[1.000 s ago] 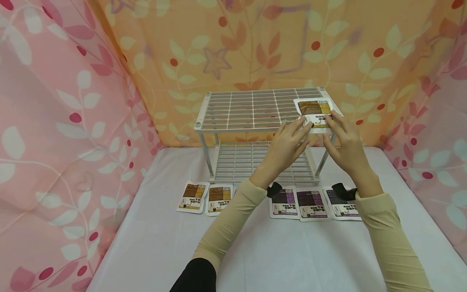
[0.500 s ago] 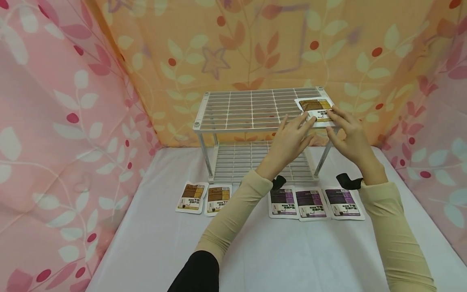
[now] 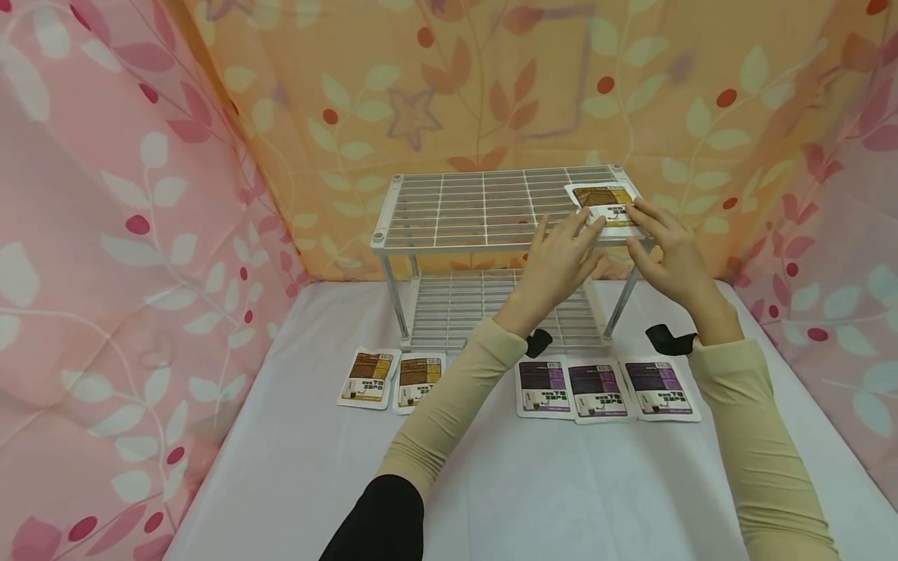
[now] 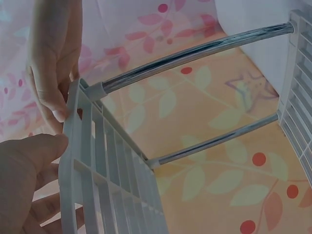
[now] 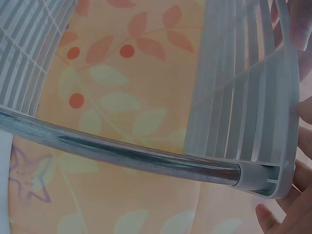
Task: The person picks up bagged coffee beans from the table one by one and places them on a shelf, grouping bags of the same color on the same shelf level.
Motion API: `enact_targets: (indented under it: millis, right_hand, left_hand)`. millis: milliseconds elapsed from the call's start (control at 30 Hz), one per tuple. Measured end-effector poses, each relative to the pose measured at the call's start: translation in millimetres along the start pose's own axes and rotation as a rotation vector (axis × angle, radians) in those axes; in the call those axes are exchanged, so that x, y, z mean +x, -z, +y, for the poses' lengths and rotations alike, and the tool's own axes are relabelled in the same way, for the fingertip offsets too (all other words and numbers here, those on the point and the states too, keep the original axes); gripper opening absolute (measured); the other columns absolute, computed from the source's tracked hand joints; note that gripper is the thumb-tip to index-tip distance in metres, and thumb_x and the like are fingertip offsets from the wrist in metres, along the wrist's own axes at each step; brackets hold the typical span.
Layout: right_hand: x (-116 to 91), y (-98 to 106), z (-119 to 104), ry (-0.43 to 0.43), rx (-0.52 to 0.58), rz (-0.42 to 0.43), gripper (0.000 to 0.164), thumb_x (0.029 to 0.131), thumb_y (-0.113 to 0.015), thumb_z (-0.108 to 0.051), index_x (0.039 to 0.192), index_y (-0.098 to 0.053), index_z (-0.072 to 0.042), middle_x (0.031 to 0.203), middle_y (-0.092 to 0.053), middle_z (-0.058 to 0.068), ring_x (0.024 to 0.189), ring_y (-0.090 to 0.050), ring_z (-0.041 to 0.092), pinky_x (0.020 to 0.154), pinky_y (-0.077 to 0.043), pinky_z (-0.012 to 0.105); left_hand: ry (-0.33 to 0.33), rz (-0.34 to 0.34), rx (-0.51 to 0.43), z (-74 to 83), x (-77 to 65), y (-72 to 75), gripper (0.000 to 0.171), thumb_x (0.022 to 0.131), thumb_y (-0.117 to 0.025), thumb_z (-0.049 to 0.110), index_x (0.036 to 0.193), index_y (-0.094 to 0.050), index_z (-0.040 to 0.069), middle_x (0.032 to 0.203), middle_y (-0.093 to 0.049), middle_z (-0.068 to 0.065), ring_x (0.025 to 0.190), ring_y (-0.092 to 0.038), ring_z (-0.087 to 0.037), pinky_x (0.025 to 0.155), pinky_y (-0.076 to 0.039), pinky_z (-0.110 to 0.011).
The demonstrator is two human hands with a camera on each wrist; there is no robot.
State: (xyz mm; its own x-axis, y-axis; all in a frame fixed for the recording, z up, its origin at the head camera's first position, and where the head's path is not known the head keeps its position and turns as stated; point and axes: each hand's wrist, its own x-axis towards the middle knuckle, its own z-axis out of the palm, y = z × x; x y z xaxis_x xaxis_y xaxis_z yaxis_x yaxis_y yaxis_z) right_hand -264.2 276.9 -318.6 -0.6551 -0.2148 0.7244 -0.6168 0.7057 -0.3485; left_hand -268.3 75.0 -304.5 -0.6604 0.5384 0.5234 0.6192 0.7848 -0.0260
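At the right front of the white top shelf [image 3: 456, 250], the left grip [image 3: 556, 257] and right grip [image 3: 669, 251] were loose, fingers spread, touching a brown packet [image 3: 607, 207] lying there. Below, two brown packets [image 3: 368, 379] and three purple packets [image 3: 599, 389] lay on the white tabletop [image 3: 281, 475]. Leafy cloth [image 3: 491, 101] hung behind.

Worn on the head, one camera is facing forward and down from farther back, taking in both tiers of the white two-tier plastic grid rack with metal posts [image 3: 456, 250]; the two wrist cameras are looking between those tiers from close by, their pictures lying sideways in opposite directions; all three views are sharing the orange leaf-printed cloth backdrop [image 3: 456, 93].
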Motion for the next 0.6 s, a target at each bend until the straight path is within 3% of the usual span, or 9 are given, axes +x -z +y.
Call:
enact_targets:
  millis: [267, 600]
  right_hand:
    - [-3.7, -5.5, -7.4, 0.002, 0.0, 0.06, 0.049, 0.084, -0.059, -0.012, 0.131, -0.051, -0.004, 0.14, -0.042, 0.02, 0.126, -0.038, 0.043, 0.101, -0.025, 0.062]
    - [-14.3, -21.7, -16.3, 0.069, -0.032, 0.178, 0.052, 0.086, -0.054, -0.024, 0.134, -0.048, -0.004, 0.145, -0.036, 0.017, 0.137, -0.026, 0.034, 0.109, -0.015, 0.058]
  left_hand:
    - [0.007, 0.046, 0.009, -2.7, -7.3, -0.8, 0.049, 0.096, -0.041, 0.045, 0.141, -0.039, 0.026, 0.147, -0.037, 0.0, 0.134, -0.035, -0.016, 0.114, -0.016, -0.047]
    - [0.002, 0.138, -0.008, -5.9, -18.9, -4.0, 0.045, 0.096, -0.042, 0.043, 0.138, -0.044, 0.027, 0.145, -0.04, 0.002, 0.136, -0.032, -0.016, 0.114, -0.014, -0.048]
